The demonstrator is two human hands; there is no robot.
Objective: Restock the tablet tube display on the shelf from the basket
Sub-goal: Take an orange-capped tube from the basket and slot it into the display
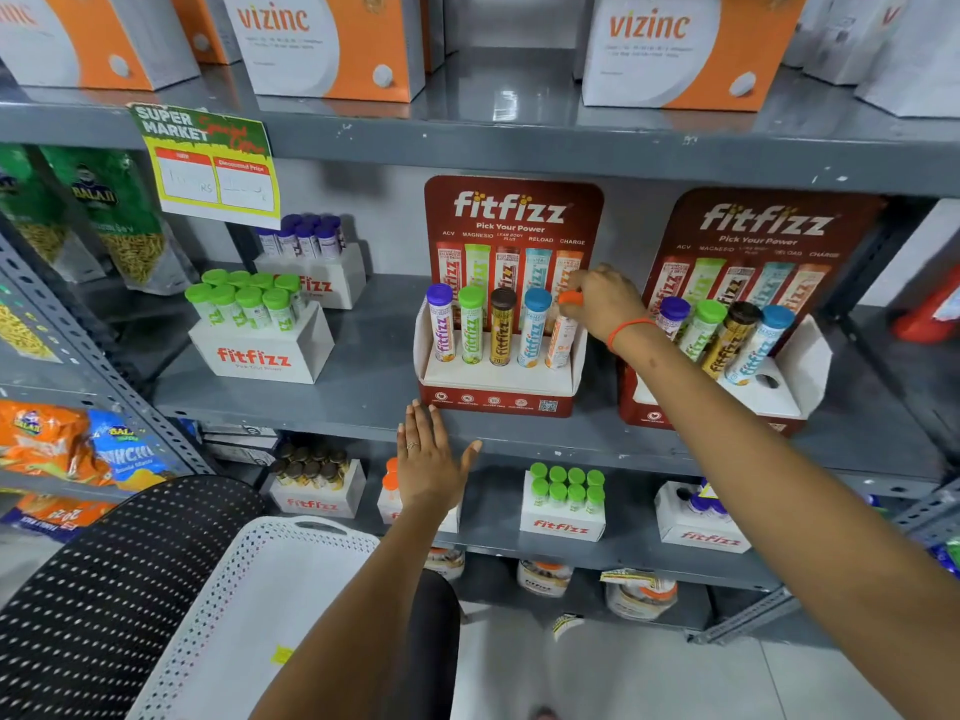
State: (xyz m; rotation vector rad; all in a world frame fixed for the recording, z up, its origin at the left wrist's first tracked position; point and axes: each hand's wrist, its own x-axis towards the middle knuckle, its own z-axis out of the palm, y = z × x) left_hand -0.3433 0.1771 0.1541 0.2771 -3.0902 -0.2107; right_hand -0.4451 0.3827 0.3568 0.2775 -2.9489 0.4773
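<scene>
A red fitfizz display stand (496,402) sits on the middle shelf with purple, green, brown and blue capped tubes upright in its slots. My right hand (605,298) grips the cap of an orange tablet tube (561,337) standing in the rightmost slot. My left hand (431,462) is flat and open just below the stand, at the shelf's front edge. A second fitfizz display stand (727,402) to the right holds several tubes, with its rightmost hole bare. The white perforated basket (218,605) hangs at the lower left, its visible inside bare.
White fitfizz boxes with green tubes (254,330) and purple tubes (311,262) stand on the same shelf to the left. More fitfizz boxes (563,504) line the shelf below. Orange vizinc cartons (332,44) fill the top shelf. Snack bags (104,210) hang left.
</scene>
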